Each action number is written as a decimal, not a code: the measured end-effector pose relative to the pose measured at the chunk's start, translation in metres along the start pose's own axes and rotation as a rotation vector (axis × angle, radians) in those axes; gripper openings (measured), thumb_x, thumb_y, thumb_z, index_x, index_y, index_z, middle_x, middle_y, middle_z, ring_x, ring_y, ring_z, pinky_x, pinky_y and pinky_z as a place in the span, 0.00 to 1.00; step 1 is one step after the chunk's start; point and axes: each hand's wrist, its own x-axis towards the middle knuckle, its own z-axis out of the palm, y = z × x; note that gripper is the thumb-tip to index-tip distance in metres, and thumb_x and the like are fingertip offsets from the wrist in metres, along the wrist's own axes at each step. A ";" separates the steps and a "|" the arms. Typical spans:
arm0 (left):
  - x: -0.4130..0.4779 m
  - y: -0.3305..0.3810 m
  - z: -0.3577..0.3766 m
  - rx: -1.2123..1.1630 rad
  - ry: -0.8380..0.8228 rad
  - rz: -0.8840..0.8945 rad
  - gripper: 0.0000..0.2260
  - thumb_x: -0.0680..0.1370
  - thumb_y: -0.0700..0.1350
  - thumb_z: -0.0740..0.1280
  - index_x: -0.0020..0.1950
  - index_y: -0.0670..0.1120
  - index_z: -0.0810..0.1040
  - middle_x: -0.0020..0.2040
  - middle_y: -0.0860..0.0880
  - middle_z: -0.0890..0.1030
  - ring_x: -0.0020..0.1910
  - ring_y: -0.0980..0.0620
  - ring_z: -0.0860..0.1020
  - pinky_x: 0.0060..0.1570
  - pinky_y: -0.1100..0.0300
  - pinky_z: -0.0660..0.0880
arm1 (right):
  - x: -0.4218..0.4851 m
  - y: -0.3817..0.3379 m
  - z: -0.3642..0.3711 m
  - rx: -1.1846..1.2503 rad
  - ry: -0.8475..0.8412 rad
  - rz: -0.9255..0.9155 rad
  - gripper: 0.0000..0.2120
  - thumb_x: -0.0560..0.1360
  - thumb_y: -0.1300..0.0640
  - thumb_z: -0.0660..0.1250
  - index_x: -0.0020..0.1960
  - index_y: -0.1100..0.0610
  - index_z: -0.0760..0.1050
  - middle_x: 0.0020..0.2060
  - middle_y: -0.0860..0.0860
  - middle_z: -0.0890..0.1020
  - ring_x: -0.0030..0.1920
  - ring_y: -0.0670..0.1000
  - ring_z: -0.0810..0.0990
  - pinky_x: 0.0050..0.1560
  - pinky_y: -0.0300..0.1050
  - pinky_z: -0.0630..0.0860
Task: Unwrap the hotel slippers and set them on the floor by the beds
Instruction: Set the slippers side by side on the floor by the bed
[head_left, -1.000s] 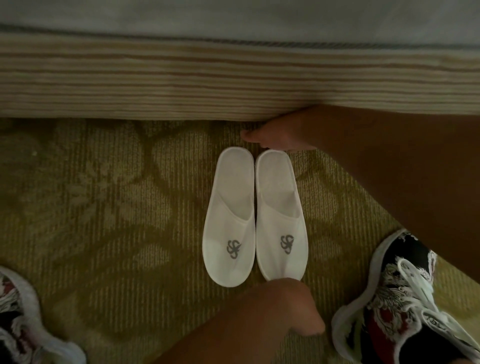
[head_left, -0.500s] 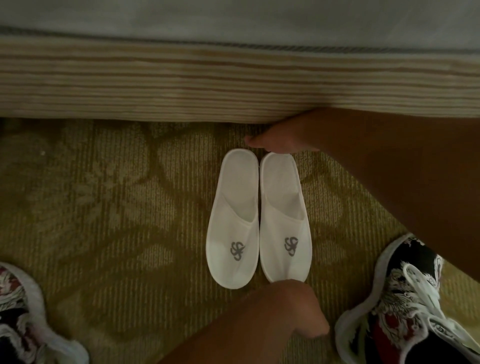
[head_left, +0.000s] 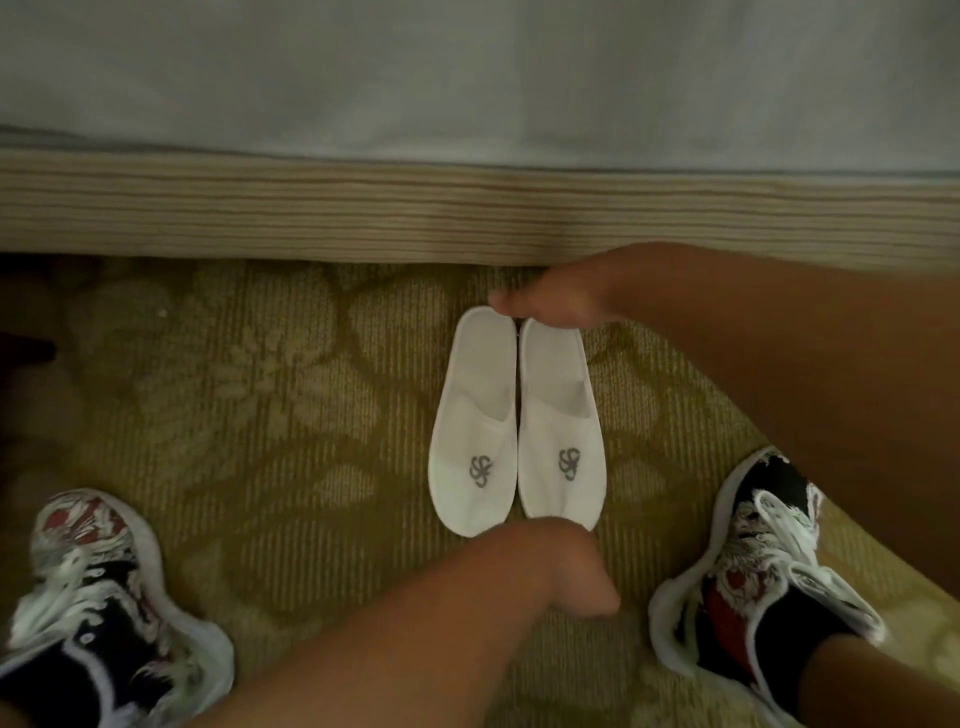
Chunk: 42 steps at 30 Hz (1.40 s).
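From the head camera I look straight down at an olive-green carpet with a pale leaf pattern (head_left: 260, 395), and at the far left my left foot sits in a black, red and white patterned sneaker with white laces (head_left: 98, 608). Moving right, the two white cloth hotel slippers with grey embroidered logos (head_left: 517, 421) lie flat on the carpet side by side, touching along their inner edges, heels toward the beige striped bed skirt (head_left: 363, 208) and toes toward me; no wrapping shows on them. My left hand (head_left: 566, 566) comes in from the bottom edge and rests at the toe of the right-hand slipper, fingers curled under and out of sight, so I cannot tell whether they pinch anything. My right hand (head_left: 556, 306) reaches across from the right and lies over the heel ends, fingers held close together and bent down onto the rims; whether they grip is not clear. Further right stands the matching right sneaker (head_left: 758, 566). Above the skirt runs the pale grey bedsheet (head_left: 467, 78)
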 end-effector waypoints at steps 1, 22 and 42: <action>-0.013 0.000 0.001 -0.034 0.054 -0.002 0.24 0.80 0.52 0.63 0.72 0.39 0.68 0.68 0.40 0.72 0.63 0.43 0.73 0.51 0.57 0.69 | -0.014 -0.004 0.003 -0.052 -0.002 0.014 0.40 0.74 0.27 0.49 0.75 0.52 0.63 0.77 0.52 0.62 0.76 0.56 0.60 0.72 0.56 0.57; -0.325 0.015 0.111 0.018 0.613 -0.200 0.27 0.77 0.57 0.65 0.72 0.46 0.70 0.69 0.46 0.74 0.64 0.44 0.75 0.56 0.53 0.73 | -0.333 -0.144 0.057 -0.165 0.320 -0.153 0.43 0.73 0.25 0.43 0.75 0.53 0.64 0.76 0.53 0.65 0.75 0.57 0.61 0.73 0.58 0.56; -0.532 -0.083 0.266 -0.133 1.460 -0.193 0.38 0.75 0.63 0.62 0.80 0.57 0.48 0.81 0.51 0.48 0.79 0.50 0.44 0.76 0.46 0.47 | -0.511 -0.230 0.170 -0.196 0.886 -0.571 0.37 0.75 0.30 0.52 0.79 0.45 0.50 0.79 0.44 0.52 0.78 0.47 0.47 0.77 0.57 0.45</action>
